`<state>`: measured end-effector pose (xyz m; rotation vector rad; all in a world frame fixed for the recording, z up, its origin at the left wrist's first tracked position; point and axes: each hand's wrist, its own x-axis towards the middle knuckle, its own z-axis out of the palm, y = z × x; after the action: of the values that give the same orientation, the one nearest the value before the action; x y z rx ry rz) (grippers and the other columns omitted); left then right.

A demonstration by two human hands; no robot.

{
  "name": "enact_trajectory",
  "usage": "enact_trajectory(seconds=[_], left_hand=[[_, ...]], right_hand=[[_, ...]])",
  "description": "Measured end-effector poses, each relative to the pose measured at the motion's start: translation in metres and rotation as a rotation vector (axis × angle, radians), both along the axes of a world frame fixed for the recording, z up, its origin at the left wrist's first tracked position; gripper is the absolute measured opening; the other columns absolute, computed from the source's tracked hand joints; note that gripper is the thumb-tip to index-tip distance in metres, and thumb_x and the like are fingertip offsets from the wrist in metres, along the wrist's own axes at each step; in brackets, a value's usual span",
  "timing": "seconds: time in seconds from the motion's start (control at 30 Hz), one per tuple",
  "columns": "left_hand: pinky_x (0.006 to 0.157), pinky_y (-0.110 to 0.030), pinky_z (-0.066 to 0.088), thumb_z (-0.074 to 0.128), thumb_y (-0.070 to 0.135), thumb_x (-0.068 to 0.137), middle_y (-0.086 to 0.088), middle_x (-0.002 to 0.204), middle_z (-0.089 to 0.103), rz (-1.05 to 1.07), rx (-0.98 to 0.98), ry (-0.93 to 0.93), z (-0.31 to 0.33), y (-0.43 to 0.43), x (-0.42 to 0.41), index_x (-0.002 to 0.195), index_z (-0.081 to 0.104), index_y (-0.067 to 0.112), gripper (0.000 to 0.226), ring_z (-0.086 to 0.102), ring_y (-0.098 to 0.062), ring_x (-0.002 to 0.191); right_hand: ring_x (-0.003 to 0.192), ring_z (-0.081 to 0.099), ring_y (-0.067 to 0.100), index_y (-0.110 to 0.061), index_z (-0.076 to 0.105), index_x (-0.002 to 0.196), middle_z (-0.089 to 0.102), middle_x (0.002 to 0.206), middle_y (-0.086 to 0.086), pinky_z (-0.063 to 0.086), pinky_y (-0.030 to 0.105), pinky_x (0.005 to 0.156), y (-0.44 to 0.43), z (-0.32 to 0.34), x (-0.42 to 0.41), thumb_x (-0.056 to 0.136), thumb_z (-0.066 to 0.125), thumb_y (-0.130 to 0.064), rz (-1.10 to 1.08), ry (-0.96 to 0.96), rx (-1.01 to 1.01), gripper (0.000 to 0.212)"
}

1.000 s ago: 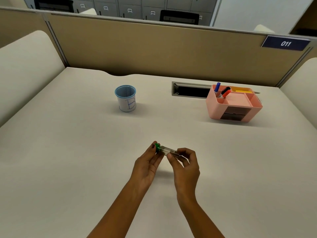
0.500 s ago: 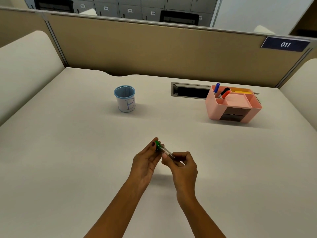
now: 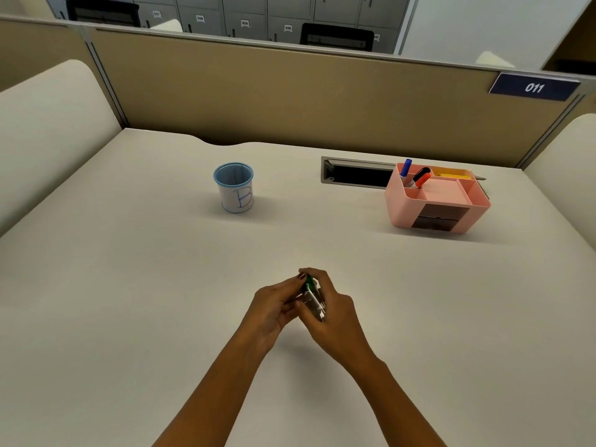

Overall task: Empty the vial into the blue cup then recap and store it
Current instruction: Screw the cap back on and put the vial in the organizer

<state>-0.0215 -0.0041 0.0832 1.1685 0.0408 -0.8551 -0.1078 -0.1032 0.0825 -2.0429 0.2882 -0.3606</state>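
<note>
A small clear vial with a green cap is held between both hands over the near middle of the desk, cap end pointing away from me. My left hand pinches the cap end with its fingertips. My right hand wraps the glass body. The cap sits on the vial. The blue-rimmed mesh cup, with a white label marked B, stands upright at the far left of centre, well away from both hands.
A pink desk organiser with a blue and a red marker stands at the far right. Behind it a cable slot is cut into the desk. Tan partition walls close the back and sides.
The vial has swung from lying sideways to pointing away from me. My right hand has closed further around its body, and both hands have drawn together.
</note>
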Motion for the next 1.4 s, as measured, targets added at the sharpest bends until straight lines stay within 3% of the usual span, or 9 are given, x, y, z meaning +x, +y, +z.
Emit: enact_trajectory(seconds=[0.13, 0.27, 0.43, 0.57, 0.67, 0.87, 1.07, 1.2, 1.4], left_hand=[[0.071, -0.029, 0.058, 0.069, 0.022, 0.080, -0.009, 0.089, 0.076, -0.018, -0.024, 0.038, 0.000, 0.000, -0.001, 0.091, 0.076, 0.010, 0.018, 0.071, -0.023, 0.088], [0.067, -0.027, 0.057, 0.071, 0.021, 0.077, -0.008, 0.087, 0.076, -0.009, -0.048, 0.081, 0.000, -0.001, -0.003, 0.090, 0.076, 0.010, 0.018, 0.072, -0.020, 0.084], [0.064, -0.027, 0.058, 0.069, 0.017, 0.079, -0.007, 0.082, 0.076, 0.024, -0.066, 0.083, 0.000, -0.003, -0.003, 0.088, 0.077, 0.010, 0.013, 0.072, -0.019, 0.080], [0.073, -0.029, 0.060, 0.066, 0.015, 0.083, -0.010, 0.094, 0.076, 0.091, -0.106, 0.077, -0.001, -0.007, 0.001, 0.101, 0.072, 0.007, 0.020, 0.071, -0.023, 0.090], [0.080, -0.032, 0.059, 0.063, 0.010, 0.085, -0.013, 0.101, 0.074, 0.143, -0.176, 0.102, 0.000, -0.013, 0.002, 0.105, 0.069, 0.004, 0.023, 0.070, -0.026, 0.095], [0.094, -0.038, 0.052, 0.054, 0.013, 0.091, -0.012, 0.117, 0.066, 0.137, -0.118, -0.004, 0.004, -0.037, 0.004, 0.119, 0.060, 0.006, 0.030, 0.065, -0.027, 0.105], [0.106, -0.028, 0.030, 0.040, 0.028, 0.098, 0.000, 0.144, 0.045, 0.026, 0.385, -0.537, -0.011, -0.071, 0.009, 0.137, 0.042, 0.022, 0.039, 0.041, -0.018, 0.131], [0.112, -0.032, 0.023, 0.043, 0.031, 0.097, -0.005, 0.152, 0.032, -0.040, 0.511, -0.780, -0.021, -0.096, 0.028, 0.142, 0.031, 0.016, 0.049, 0.029, -0.020, 0.139], [0.116, -0.041, -0.008, 0.037, 0.038, 0.097, -0.006, 0.159, 0.009, -0.193, 0.742, -1.097, -0.046, -0.128, 0.056, 0.146, 0.016, 0.010, 0.061, 0.002, -0.018, 0.146]], right_hand=[[0.075, 0.064, 0.003, -0.028, 0.040, 0.123, 0.065, 0.083, -0.007, 0.052, 0.011, 0.061, 0.002, -0.004, 0.001, 0.086, 0.066, -0.023, 0.010, -0.013, -0.040, 0.046], [0.063, 0.061, 0.001, -0.024, 0.044, 0.120, 0.059, 0.072, -0.016, 0.043, 0.008, 0.051, -0.002, -0.008, 0.002, 0.089, 0.060, -0.011, -0.016, -0.049, -0.055, 0.038], [0.075, 0.064, -0.001, -0.032, 0.041, 0.120, 0.061, 0.081, -0.018, 0.049, 0.007, 0.061, 0.000, -0.007, 0.003, 0.088, 0.065, -0.015, -0.026, -0.069, -0.023, 0.043], [0.064, 0.062, -0.002, -0.030, 0.042, 0.126, 0.062, 0.080, -0.011, 0.048, 0.011, 0.057, 0.000, -0.005, 0.002, 0.091, 0.060, -0.035, -0.114, -0.018, 0.088, 0.040], [0.055, 0.058, 0.004, -0.027, 0.050, 0.120, 0.066, 0.082, -0.001, 0.048, 0.016, 0.053, -0.006, -0.004, 0.002, 0.097, 0.050, -0.031, -0.236, 0.025, 0.254, 0.023], [0.071, 0.069, 0.014, -0.017, 0.067, 0.105, 0.075, 0.086, -0.001, 0.056, 0.021, 0.063, -0.032, -0.003, 0.001, 0.093, 0.059, -0.026, -0.360, 0.077, 0.461, 0.017], [0.081, 0.075, 0.022, -0.015, 0.072, 0.098, 0.076, 0.094, 0.008, 0.058, 0.030, 0.081, -0.071, 0.004, -0.006, 0.085, 0.068, -0.027, -0.549, -0.054, 0.824, 0.018], [0.089, 0.074, 0.023, -0.004, 0.069, 0.109, 0.073, 0.104, 0.012, 0.057, 0.031, 0.087, -0.101, 0.011, -0.002, 0.087, 0.067, -0.016, -0.622, -0.154, 0.888, 0.025], [0.089, 0.073, 0.022, -0.005, 0.065, 0.114, 0.069, 0.111, 0.012, 0.055, 0.037, 0.093, -0.153, 0.019, 0.018, 0.090, 0.063, -0.012, -0.795, -0.210, 0.816, 0.025]])
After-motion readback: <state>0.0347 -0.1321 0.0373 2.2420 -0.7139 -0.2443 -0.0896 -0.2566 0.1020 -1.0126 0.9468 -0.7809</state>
